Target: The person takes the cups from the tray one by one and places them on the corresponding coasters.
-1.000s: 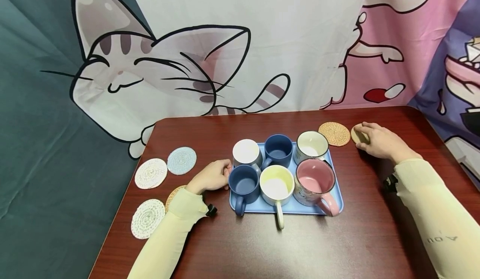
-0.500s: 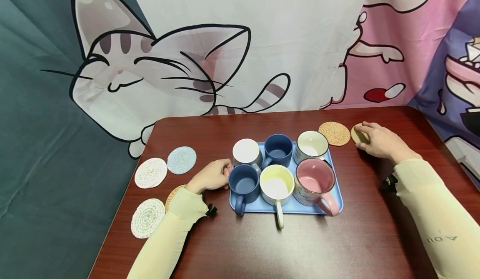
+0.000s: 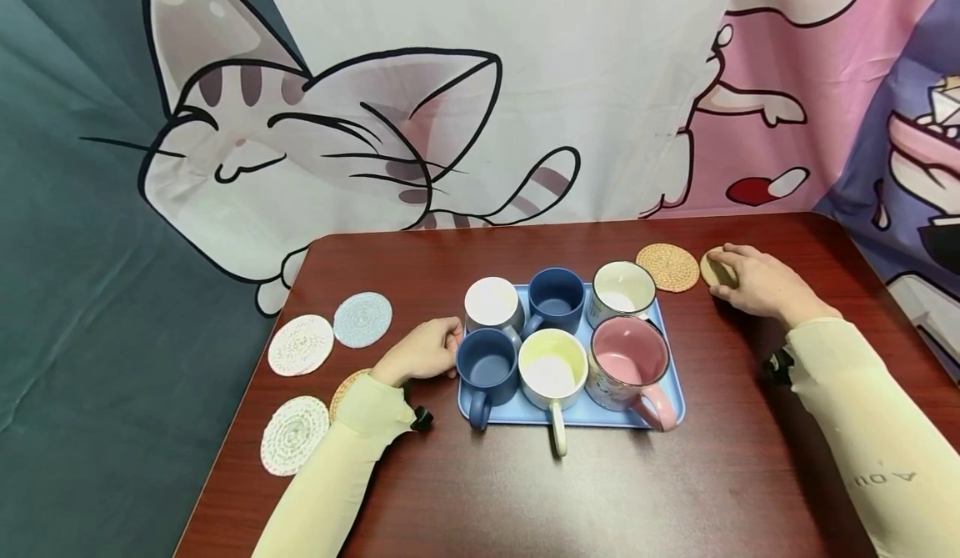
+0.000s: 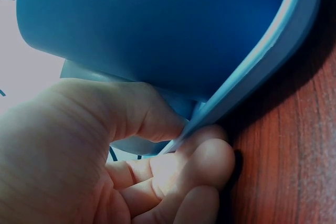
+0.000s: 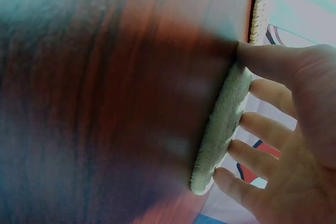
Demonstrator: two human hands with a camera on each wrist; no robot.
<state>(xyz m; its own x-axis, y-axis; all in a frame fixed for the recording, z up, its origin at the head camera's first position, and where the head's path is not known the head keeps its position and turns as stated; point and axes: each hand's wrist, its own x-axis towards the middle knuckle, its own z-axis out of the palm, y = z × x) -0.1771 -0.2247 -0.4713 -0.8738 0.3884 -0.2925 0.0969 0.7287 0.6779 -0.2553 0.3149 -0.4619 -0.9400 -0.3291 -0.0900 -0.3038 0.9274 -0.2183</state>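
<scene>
The left hand (image 3: 422, 351) pinches the near left edge of the light blue tray (image 3: 521, 414), and the left wrist view shows the thumb inside the rim with the fingers curled against its outside, right next to the front blue mug (image 3: 489, 366). The tray lies flat on the brown table (image 3: 600, 491) with six mugs upright on it in two rows, the pink-lined mug (image 3: 628, 362) at the front right corner. Off to the right, the right hand (image 3: 765, 284) lies over a greenish coaster (image 3: 717, 271), its fingers fairly straight and spread, the tips touching it; I cannot tell how firmly they press. That coaster sits just beside a straw coaster (image 3: 667, 268), near the far edge of the table. Four more coasters lie on the left, one of them partly hidden by the left sleeve (image 3: 375, 416). The step in hand looks like steadying the tray while settling the coaster, and no mug stands on a coaster yet. Shifting that coaster would call for thumb and fingers to close on its thin rim; taking a mug would call for one hand to let go and come to a handle, without knocking the closely packed neighbours.
</scene>
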